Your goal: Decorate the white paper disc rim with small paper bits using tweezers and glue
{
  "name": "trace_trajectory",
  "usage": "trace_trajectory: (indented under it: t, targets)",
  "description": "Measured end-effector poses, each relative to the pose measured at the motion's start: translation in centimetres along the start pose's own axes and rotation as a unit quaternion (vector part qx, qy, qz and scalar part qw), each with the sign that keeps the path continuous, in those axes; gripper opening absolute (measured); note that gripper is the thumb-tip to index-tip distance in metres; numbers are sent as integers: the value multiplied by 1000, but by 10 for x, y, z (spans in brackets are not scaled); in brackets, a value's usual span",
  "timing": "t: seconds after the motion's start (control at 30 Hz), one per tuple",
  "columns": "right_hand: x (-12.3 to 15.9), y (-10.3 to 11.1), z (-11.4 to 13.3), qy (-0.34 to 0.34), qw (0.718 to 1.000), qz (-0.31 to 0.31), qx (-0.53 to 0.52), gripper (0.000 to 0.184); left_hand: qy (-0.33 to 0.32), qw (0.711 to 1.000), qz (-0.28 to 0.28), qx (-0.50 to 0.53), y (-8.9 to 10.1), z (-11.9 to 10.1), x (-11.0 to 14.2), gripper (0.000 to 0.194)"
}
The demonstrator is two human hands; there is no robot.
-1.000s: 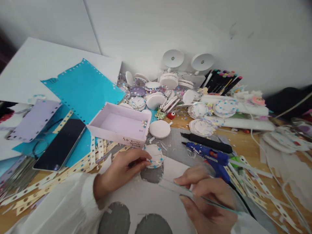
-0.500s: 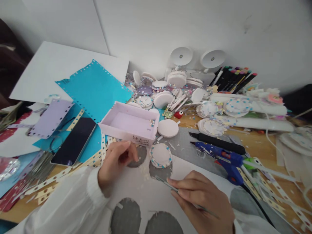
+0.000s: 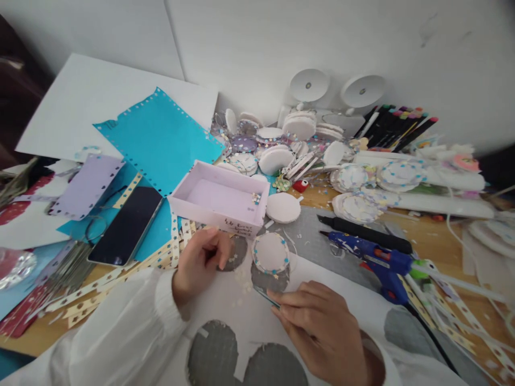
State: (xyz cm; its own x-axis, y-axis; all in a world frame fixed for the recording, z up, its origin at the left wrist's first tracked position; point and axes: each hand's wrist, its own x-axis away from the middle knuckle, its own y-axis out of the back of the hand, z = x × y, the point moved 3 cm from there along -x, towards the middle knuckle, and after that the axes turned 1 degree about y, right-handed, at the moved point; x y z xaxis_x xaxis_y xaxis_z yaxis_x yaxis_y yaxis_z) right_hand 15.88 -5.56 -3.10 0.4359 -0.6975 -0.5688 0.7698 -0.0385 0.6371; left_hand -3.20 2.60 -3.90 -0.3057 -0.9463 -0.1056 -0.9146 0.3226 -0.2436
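Right hand [image 3: 322, 327] grips a slim teal-grey tool [image 3: 266, 296], rear hidden; left hand [image 3: 202, 258], hold unclear, has come off the blue-dotted white round disc [image 3: 270, 253], to its nine o'clock.

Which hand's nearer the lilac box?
Left. The left hand is just in front of the lilac box; the right hand, holding a thin tool, is farther off, nearer the camera and rightward.

tweezers [image 3: 266, 297]: rear hidden in right hand [image 3: 322, 327]; tip too fine to tell if gripping
left hand [image 3: 199, 262]: inner fingers hidden, contents unclear
pale box [image 3: 207, 213]: writing too small to read
lower-right hole [image 3: 276, 367]: cut by bottom edge
black object [image 3: 501, 169]: cut by right edge
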Motion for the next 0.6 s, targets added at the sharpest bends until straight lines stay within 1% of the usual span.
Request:
trace_trajectory:
  t: [0.13, 0.23, 0.27, 0.33, 0.4, 0.47, 0.53, 0.6]
  targets:
    - [-6, 4, 4, 15, 1000, -11, 7, 13, -11, 1000, -4, -23, 0, 1, -1, 54]
    - [-10, 10, 8, 17, 999, -30, 14, 11, -20, 998, 1, -61, 0, -1, 1, 52]
    - [-12, 12, 9, 18, 999, -36, 17, 10, -19, 997, 10, -76, -1, -2, 2, 49]
    - [-14, 16, 11, 14, 999, -40, 21, 10, -11, 993, 39, -107, -3, -4, 5, 34]
    - [-15, 19, 12, 14, 999, -43, 21, 11, -15, 985, 76, -156, -8, -8, 6, 22]
    - [-15, 21, 14, 17, 999, -41, 26, 12, -29, 970, 97, -223, -13, -10, 7, 22]
    - [-14, 21, 17, 25, 999, -29, 38, 14, -40, 954, 90, -283, -16, -10, 6, 24]
    - [-13, 20, 19, 31, 998, -19, 45, 16, -47, 946, 73, -312, -18, -9, 5, 23]
